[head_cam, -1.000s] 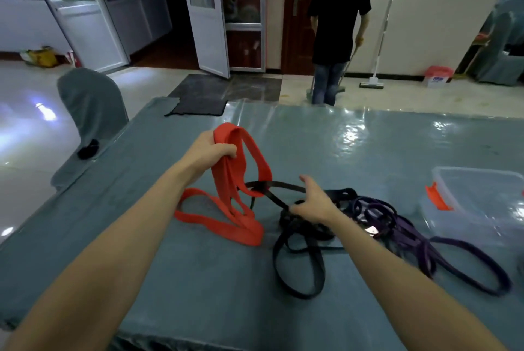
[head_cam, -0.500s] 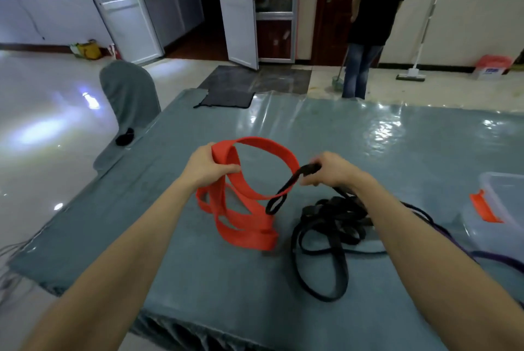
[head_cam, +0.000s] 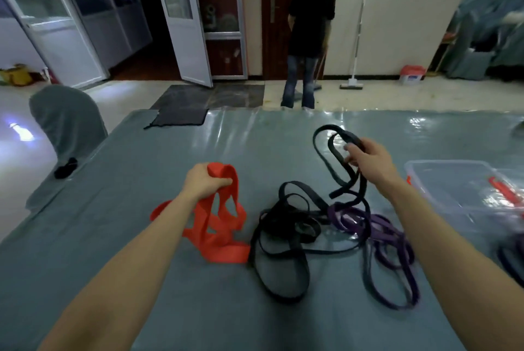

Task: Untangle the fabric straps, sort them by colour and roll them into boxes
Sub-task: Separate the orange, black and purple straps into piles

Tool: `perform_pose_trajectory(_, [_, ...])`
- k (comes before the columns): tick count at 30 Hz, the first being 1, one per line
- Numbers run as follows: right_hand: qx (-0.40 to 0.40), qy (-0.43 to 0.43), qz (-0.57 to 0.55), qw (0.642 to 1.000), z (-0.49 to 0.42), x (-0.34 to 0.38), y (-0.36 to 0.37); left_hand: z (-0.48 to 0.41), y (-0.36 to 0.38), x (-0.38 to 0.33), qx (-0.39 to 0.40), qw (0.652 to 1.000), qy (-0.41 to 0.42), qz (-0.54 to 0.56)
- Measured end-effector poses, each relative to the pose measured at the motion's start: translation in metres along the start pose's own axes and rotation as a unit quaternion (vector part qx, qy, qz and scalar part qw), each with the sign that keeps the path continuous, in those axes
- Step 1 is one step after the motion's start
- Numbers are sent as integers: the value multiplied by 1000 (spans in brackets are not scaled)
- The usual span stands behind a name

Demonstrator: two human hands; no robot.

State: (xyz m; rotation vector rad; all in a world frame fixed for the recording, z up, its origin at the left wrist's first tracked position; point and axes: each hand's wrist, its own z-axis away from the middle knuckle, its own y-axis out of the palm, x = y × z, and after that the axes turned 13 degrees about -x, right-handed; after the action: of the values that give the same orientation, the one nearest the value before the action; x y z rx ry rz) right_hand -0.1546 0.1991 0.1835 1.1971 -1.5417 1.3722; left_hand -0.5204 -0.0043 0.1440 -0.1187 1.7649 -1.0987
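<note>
Above table (head_cam: pixel 136 237), right hand (head_cam: pixel 368 162) holds black strap (head_cam: pixel 351 137) hanging vertically.

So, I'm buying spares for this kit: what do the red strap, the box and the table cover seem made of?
Red strap: flat matte fabric webbing, perhaps elastic; it hangs in limp folded loops from the left hand.
Box: clear glossy plastic; the surface beneath shows through its walls.
Table cover: grey cloth, seemingly under shiny clear film; its far end wrinkles and reflects light.
</note>
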Motion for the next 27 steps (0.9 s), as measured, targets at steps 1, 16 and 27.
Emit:
perform_pose_trajectory(1, [-19,9,33,999,-6,-9,-13,-2,-3,-7,-21,1000,-7,5])
perform_pose_trajectory(16, [312,-229,102,917,-14,121,-1,46,-43,-257,75,942,277,-176])
perform_pose_trajectory(27, [356,-210,-65,908,-19,129,-106,155,101,-154,146,987,72,-1])
